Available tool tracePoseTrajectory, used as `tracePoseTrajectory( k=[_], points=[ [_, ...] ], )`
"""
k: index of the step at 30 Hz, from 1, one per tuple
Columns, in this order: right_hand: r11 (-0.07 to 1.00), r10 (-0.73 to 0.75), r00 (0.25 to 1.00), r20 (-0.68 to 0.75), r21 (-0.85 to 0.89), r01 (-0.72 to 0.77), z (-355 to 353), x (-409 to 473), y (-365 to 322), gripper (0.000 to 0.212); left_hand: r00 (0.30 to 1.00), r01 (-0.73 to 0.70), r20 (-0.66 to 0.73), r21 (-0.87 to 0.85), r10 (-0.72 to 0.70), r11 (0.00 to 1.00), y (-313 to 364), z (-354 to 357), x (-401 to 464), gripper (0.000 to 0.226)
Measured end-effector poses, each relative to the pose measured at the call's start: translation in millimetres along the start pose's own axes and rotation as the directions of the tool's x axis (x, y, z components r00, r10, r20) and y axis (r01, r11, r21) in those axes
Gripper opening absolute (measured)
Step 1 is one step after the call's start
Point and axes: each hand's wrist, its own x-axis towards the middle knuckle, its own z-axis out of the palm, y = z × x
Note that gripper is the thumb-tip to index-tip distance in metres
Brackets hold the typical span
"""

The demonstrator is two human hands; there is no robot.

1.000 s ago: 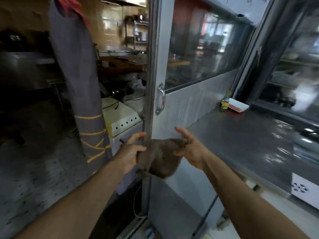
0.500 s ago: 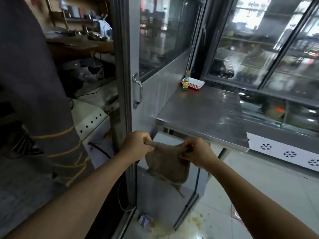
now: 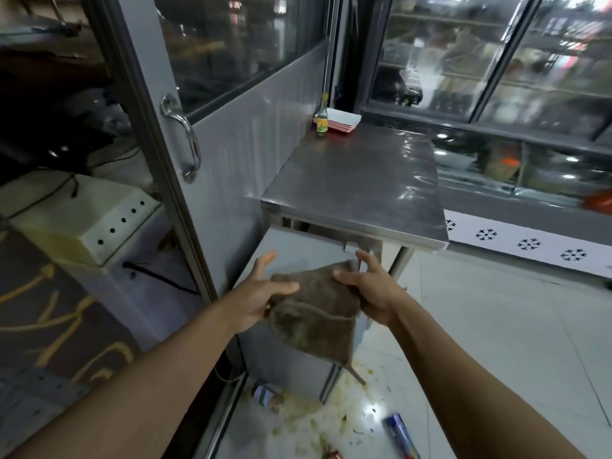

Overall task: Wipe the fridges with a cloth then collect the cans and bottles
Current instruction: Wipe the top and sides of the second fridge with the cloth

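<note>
I hold a brown cloth [image 3: 314,313] in front of me with both hands. My left hand [image 3: 258,293] grips its left edge with the thumb over it and the fingers spread. My right hand [image 3: 371,289] pinches its upper right corner. The cloth hangs below the edge of a steel-topped counter fridge [image 3: 357,180]. Glass-door fridges [image 3: 490,61] stand behind the counter. On the floor lie a blue can [image 3: 400,435], a green-labelled can [image 3: 265,394] and a red can [image 3: 332,454] at the bottom edge. A small bottle [image 3: 322,120] stands at the counter's far corner.
A metal-framed glass door [image 3: 155,104] with a handle [image 3: 183,137] stands to my left. Stacked red and white trays [image 3: 342,122] sit beside the bottle. Spilled food scraps [image 3: 318,415] cover the white floor tiles. A white box [image 3: 82,217] sits at left.
The view has swung right and down, bringing the counter top and floor cans into sight. My hands have loosened from fists, spreading the cloth wider and turning it.
</note>
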Motion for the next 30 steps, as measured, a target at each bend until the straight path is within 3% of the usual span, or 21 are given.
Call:
tracePoseTrajectory(
  k=[2, 6, 9, 12, 15, 17, 19, 21, 23, 27, 30],
  points=[
    [1.000, 0.006, 0.999, 0.048, -0.006, -0.006, -7, 9, 12, 0.082, 0.999, -0.048, 0.012, -0.009, 0.048, 0.999, -11, -9, 7, 0.081],
    [0.966, -0.166, 0.986, -0.003, -0.200, 0.162, 0, 19, 29, 0.058, 0.978, -0.192, -0.049, 0.194, 0.205, 0.962, -19, -20, 18, 0.090],
    [0.907, -0.351, 0.934, 0.072, -0.222, 0.358, 15, 17, 29, 0.041, 0.942, -0.205, -0.176, 0.380, 0.287, 0.902, -16, -28, 24, 0.063],
    [0.876, -0.384, 0.908, 0.169, -0.245, 0.416, 30, 14, 28, 0.040, 0.912, -0.213, -0.224, 0.458, 0.344, 0.863, -8, -42, 32, 0.023],
    [0.865, -0.358, 0.885, 0.297, -0.251, 0.434, 44, 8, 28, 0.035, 0.902, -0.281, -0.163, 0.479, 0.399, 0.832, 2, -59, 40, 0.012],
    [0.837, -0.368, 0.881, 0.297, -0.309, 0.453, 57, 5, 30, 0.033, 0.887, -0.338, -0.099, 0.528, 0.451, 0.779, 8, -71, 42, 0.013],
    [0.654, -0.468, 0.851, 0.237, -0.555, 0.514, 66, 3, 34, 0.033, 0.875, -0.372, -0.063, 0.546, 0.480, 0.751, 11, -81, 42, 0.019],
    [0.320, -0.569, 0.783, 0.252, -0.809, 0.493, 74, -1, 39, 0.024, 0.887, -0.393, -0.049, 0.439, 0.459, 0.808, 14, -90, 39, 0.023],
    [0.151, -0.605, 0.748, 0.274, -0.883, 0.445, 79, -7, 47, 0.023, 0.933, -0.349, -0.013, 0.211, 0.360, 0.913, 17, -94, 35, 0.030],
    [0.151, -0.603, 0.782, 0.155, -0.941, 0.303, 85, -13, 65, 0.041, 0.957, -0.236, 0.201, 0.132, 0.208, 0.963, 12, -102, 26, 0.047],
    [0.323, -0.576, 0.816, 0.048, -0.904, 0.281, 85, -15, 72, 0.034, 0.960, -0.097, 0.262, -0.008, 0.096, 0.995, 11, -102, 24, 0.035]
  ],
)
